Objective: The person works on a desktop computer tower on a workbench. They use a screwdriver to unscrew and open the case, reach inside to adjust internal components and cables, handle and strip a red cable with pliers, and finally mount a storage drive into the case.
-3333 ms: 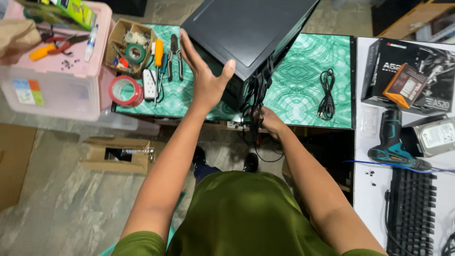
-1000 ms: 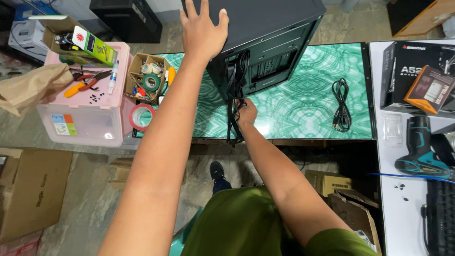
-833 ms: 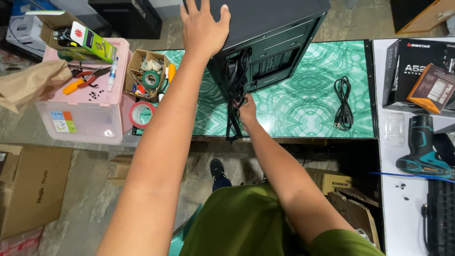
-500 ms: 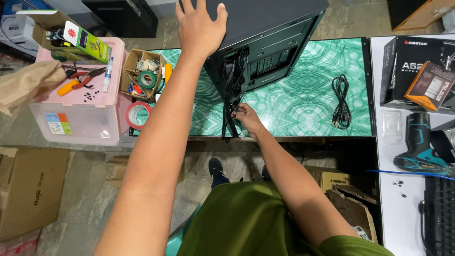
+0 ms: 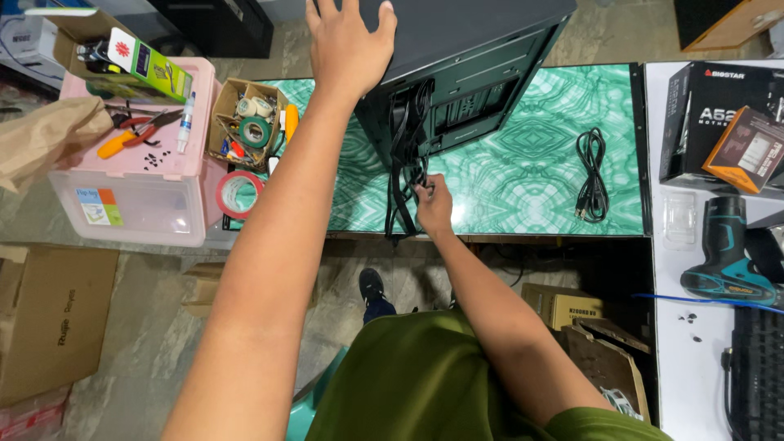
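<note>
A black computer case [image 5: 469, 73] stands on the green patterned worktop [image 5: 531, 163], and the left hand [image 5: 349, 45] lies flat with spread fingers on the case's top, an open grip holding nothing. Just in front of the case, the right hand [image 5: 433, 204] has its grip closed on the bundle of black cables [image 5: 406, 147] hanging from the case's open side. Right of the case lies a coiled black cord [image 5: 591, 173]; left of it sits a cardboard box of tapes [image 5: 245, 126] beside a pink storage bin [image 5: 135, 192].
</note>
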Demonstrator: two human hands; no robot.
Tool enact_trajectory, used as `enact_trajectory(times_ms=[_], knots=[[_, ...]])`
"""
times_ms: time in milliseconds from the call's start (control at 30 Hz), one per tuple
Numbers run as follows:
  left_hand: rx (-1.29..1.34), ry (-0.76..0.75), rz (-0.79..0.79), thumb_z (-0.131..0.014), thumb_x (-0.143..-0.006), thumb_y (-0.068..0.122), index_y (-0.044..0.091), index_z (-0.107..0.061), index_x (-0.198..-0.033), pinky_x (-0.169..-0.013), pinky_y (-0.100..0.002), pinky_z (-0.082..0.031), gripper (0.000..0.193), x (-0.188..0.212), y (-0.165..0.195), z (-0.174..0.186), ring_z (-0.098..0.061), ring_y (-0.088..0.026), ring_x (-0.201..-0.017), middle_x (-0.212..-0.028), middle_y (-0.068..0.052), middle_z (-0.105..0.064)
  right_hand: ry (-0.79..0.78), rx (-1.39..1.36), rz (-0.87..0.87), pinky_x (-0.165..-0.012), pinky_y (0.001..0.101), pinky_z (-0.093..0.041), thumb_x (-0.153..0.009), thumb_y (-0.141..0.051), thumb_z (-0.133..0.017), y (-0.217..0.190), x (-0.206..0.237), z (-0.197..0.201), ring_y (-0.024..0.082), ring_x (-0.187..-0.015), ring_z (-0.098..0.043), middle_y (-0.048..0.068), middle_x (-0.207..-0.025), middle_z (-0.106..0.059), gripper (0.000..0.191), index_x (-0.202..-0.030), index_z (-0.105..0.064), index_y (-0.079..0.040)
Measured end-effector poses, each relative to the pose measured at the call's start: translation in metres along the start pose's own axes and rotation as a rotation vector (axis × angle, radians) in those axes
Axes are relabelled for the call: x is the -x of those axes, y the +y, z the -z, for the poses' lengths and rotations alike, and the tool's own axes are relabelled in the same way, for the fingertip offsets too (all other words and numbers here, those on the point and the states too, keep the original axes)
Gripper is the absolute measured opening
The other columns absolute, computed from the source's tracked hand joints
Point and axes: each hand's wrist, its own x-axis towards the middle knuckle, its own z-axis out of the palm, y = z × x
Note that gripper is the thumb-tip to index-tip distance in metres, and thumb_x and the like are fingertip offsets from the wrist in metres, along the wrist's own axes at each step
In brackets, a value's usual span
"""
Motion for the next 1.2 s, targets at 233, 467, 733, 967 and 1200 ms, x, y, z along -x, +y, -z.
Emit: enact_trajectory(times_ms=[233, 467, 733, 967, 1200], knots=[[0.002, 0.02, -0.011, -0.064, -0.097, 0.048, 0.009, -0.06, -0.137, -0.107, -0.059, -0.043, 0.056, 0.0, -0.003, -0.003, -0.033, -0.054, -0.139, -0.146, -0.027, -0.044, -0.155, 0.192, 0.469, -0.078, 0.0482, -0.051, -0.09, 0.001, -0.065, 0.014, -0.02, 0.013, 0.045, -0.095, -0.063, 0.023, -0.101, -0.067, 0.024, -0.112, -0.058, -0.004], [-0.023, 0.05, -0.025, -0.065, -0.098, 0.049, 0.007, -0.06, -0.135, -0.111, -0.058, -0.043, 0.056, 0.0, -0.003, -0.006, -0.035, -0.055, -0.138, -0.144, -0.028, -0.046, 0.023, 0.145, 0.436, -0.074, 0.0489, -0.051, -0.089, 0.0, -0.068, 0.021, -0.032, -0.011, 0.043, -0.089, -0.065, 0.022, -0.097, -0.068, 0.027, -0.115, -0.06, -0.001], [0.011, 0.041, 0.007, -0.065, -0.096, 0.048, 0.007, -0.055, -0.14, -0.105, -0.061, -0.044, 0.061, 0.003, 0.0, -0.007, -0.032, -0.057, -0.139, -0.15, -0.028, -0.038, 0.125, -0.051, -0.177, -0.06, 0.0393, -0.051, -0.093, -0.004, -0.055, -0.005, -0.024, -0.035, 0.026, -0.074, -0.064, 0.008, -0.097, -0.061, 0.018, -0.107, -0.066, -0.004], [0.002, 0.017, 0.025, -0.064, -0.097, 0.049, 0.012, -0.052, -0.144, -0.103, -0.061, -0.048, 0.061, 0.004, 0.0, -0.008, -0.032, -0.057, -0.142, -0.154, -0.025, -0.035, 0.315, -0.096, 0.075, -0.08, 0.0296, -0.051, -0.097, 0.0, -0.06, 0.015, -0.032, -0.037, 0.019, -0.087, -0.064, 0.008, -0.097, -0.067, 0.014, -0.11, -0.064, -0.001], [0.013, -0.021, 0.054, -0.063, -0.094, 0.048, 0.014, -0.049, -0.147, -0.099, -0.062, -0.048, 0.065, 0.002, 0.001, -0.005, -0.03, -0.058, -0.141, -0.157, -0.022, -0.03, 0.386, -0.446, -0.158, -0.084, 0.0234, -0.049, -0.096, -0.003, -0.061, -0.006, -0.036, -0.041, 0.016, -0.092, -0.06, 0.008, -0.098, -0.064, 0.018, -0.112, -0.063, 0.004]])
